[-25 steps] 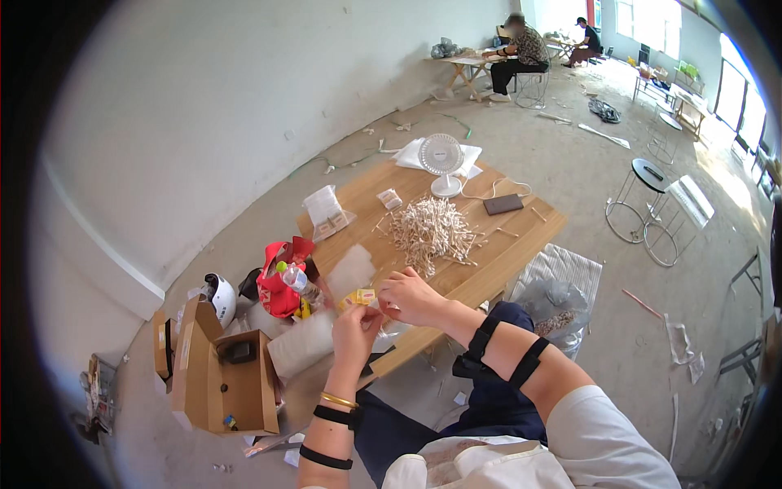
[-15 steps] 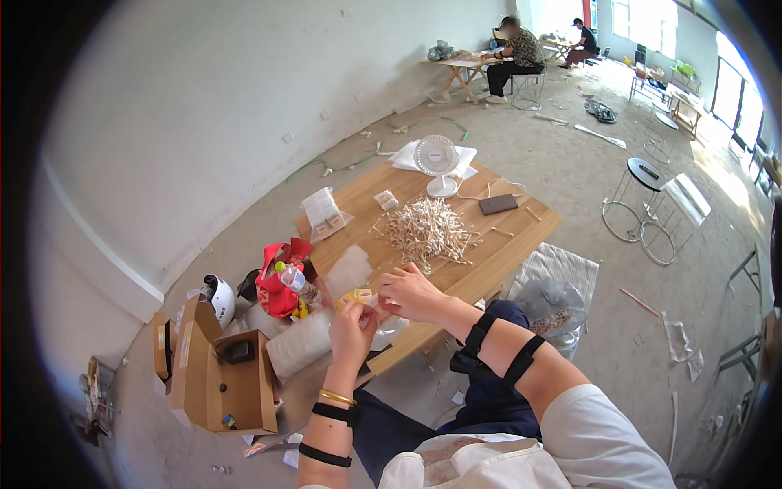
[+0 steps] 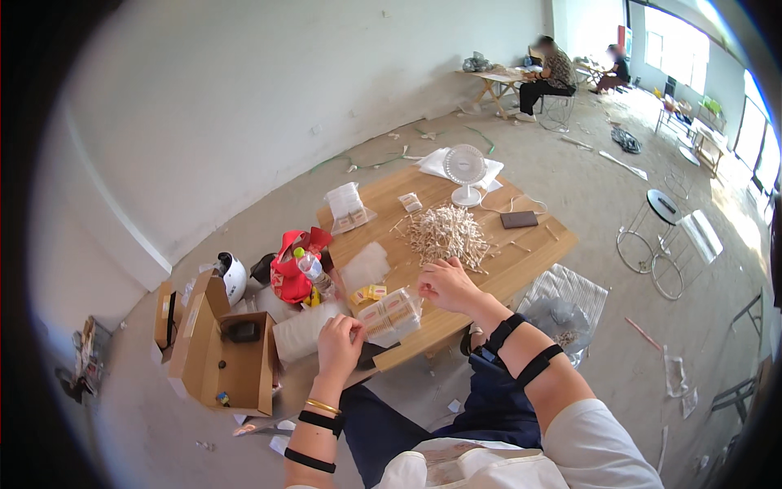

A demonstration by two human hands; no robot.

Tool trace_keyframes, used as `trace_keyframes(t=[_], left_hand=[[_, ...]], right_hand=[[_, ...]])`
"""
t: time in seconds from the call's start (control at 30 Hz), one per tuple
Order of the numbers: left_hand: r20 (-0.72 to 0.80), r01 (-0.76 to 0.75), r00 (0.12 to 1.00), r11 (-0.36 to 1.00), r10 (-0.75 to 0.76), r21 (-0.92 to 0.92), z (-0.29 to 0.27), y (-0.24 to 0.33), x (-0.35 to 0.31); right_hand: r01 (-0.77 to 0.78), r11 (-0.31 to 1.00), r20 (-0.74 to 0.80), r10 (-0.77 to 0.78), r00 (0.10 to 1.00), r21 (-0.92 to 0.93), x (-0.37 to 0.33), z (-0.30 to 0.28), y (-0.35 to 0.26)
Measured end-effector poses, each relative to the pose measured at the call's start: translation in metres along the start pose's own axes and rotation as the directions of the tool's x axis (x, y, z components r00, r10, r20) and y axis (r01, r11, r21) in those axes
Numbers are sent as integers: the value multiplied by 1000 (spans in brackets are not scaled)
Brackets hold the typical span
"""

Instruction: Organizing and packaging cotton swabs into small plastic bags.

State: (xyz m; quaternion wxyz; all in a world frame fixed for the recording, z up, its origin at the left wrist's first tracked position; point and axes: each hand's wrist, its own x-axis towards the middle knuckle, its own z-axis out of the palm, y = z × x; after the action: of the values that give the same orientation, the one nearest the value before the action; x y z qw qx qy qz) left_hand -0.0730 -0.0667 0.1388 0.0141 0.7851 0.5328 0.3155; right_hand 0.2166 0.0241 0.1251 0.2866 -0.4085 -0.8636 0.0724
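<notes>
A clear plastic bag [image 3: 411,319] holding several small packs of cotton swabs lies at the near left edge of the wooden table, between my hands. Curled and pressed together, the fingers of my left hand [image 3: 340,346] are beside the bag's left edge; what they pinch, if anything, is too small to make out. My right hand [image 3: 450,285] has its fingers closed at the bag's upper right corner. Just beyond the bag lie small yellow packs [image 3: 371,292]. A big heap of loose cotton swabs [image 3: 448,234] spreads behind my right hand.
A white fan [image 3: 465,175] and a dark flat box [image 3: 519,219] stand on the table [image 3: 538,244], with a filled clear bag [image 3: 349,208] at its far left. Left are a red bag [image 3: 292,273], a bottle [image 3: 314,269] and an open cardboard box [image 3: 244,383]. Two people sit at far tables.
My hands have moved apart, the left one outward to the left, the right one to the right. The bag of packs now shows between them. The whole view has shifted slightly.
</notes>
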Motion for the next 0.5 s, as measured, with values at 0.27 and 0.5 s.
trace_keyframes(t=[0.27,0.5], left_hand=[[-35,104,994,991,-107,-90,0,-11,-16],[3,299,950,909,-311,-290,19,-25,-26]], right_hand=[[-76,993,9,76,997,87,-7,5,12],[-301,903,142,269,952,305,-10,16,27]])
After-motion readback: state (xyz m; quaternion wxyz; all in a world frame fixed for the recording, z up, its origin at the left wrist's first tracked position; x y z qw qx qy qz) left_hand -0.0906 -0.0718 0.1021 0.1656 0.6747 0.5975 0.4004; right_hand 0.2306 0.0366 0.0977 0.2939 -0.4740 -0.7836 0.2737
